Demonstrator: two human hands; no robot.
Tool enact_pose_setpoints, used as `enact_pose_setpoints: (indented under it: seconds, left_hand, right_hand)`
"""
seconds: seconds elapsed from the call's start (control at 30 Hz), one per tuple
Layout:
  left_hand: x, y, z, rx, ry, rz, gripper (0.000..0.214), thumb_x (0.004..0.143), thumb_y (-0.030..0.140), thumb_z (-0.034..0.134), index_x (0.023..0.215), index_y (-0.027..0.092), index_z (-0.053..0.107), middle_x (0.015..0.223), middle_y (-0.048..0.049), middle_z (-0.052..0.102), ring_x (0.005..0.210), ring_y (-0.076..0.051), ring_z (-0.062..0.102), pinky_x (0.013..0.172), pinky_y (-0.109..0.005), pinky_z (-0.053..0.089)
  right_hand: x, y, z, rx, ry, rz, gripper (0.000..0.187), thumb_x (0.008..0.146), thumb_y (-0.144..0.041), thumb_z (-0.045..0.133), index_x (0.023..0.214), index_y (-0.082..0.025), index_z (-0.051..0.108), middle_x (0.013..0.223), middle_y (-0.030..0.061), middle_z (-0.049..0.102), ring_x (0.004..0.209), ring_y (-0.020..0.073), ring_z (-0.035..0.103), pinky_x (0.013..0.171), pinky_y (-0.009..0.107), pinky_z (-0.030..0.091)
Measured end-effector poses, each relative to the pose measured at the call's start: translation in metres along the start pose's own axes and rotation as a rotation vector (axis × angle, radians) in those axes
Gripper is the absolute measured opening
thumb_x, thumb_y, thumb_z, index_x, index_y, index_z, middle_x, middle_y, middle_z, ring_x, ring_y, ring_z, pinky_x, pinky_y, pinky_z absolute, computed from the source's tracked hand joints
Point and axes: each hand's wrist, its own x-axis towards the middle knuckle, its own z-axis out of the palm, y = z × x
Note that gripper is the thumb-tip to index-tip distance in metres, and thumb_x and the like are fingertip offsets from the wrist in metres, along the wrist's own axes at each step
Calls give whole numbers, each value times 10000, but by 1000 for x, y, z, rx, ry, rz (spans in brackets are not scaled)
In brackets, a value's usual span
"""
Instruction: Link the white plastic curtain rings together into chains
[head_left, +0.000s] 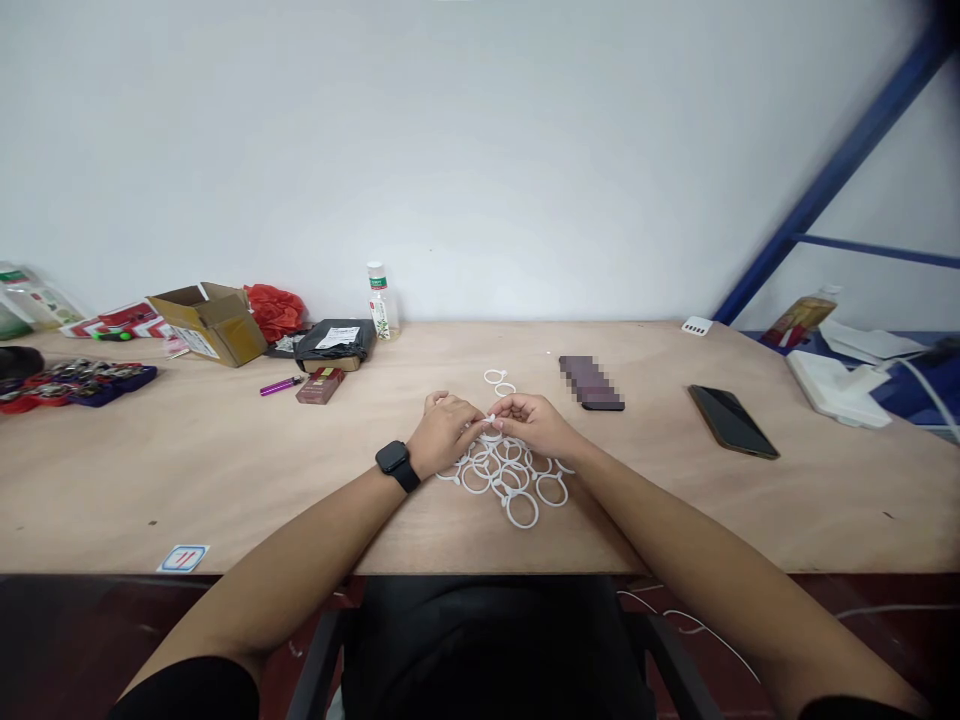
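Note:
In the head view both hands meet over a pile of white plastic rings [523, 526] with small tabs on the table in front of me. My left hand [446, 432], with a black watch on its wrist, has thumb and fingers closed on a white ring [491, 419]. Opposite it, my right hand [538, 427] pinches the same ring near its tab. The fingertips almost touch and partly hide the ring. Just beyond the hands lie two more white rings [495, 383], apart from the pile.
Right of the hands lie a pixelated dark slab [589, 382] and a phone [731, 420]. A bottle [381, 305], a black package [334, 342], a dark red box [321, 386], a purple lighter [280, 386] and an open carton [217, 325] stand to the left.

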Motion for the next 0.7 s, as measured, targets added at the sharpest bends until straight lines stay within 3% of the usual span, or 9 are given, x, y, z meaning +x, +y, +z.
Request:
enact_pose_setpoints:
  seconds: [0.27, 0.47, 0.7]
  left_hand:
    - [1, 3, 2, 16, 23, 50, 267, 956, 390, 487, 845, 202, 640, 834, -12, 695, 879, -167, 598, 1024, -432, 249]
    - [1, 5, 2, 20, -11, 93, 263, 948, 395, 502, 841, 198, 640, 830, -8, 687, 881, -159, 595, 1017, -415, 259]
    - [1, 4, 2, 9, -6, 85, 272, 948, 404, 495, 839, 200, 640, 823, -13, 684, 872, -163, 591, 1004, -409, 268]
  right_hand:
    - [2, 9, 4, -185, 110, -78, 115, 682, -208, 634, 780, -151, 652, 677, 1, 632, 599, 109, 543, 551, 220, 415]
    - [3, 5, 7, -253, 145, -80, 130, 614, -156, 561, 697, -151, 660, 623, -4, 621, 568, 108, 520, 537, 217, 393]
    - [3, 2, 7, -287, 129, -91, 193, 638, -161, 505, 672, -162, 695, 626, 5, 651, 573, 121, 530, 544, 227, 393]
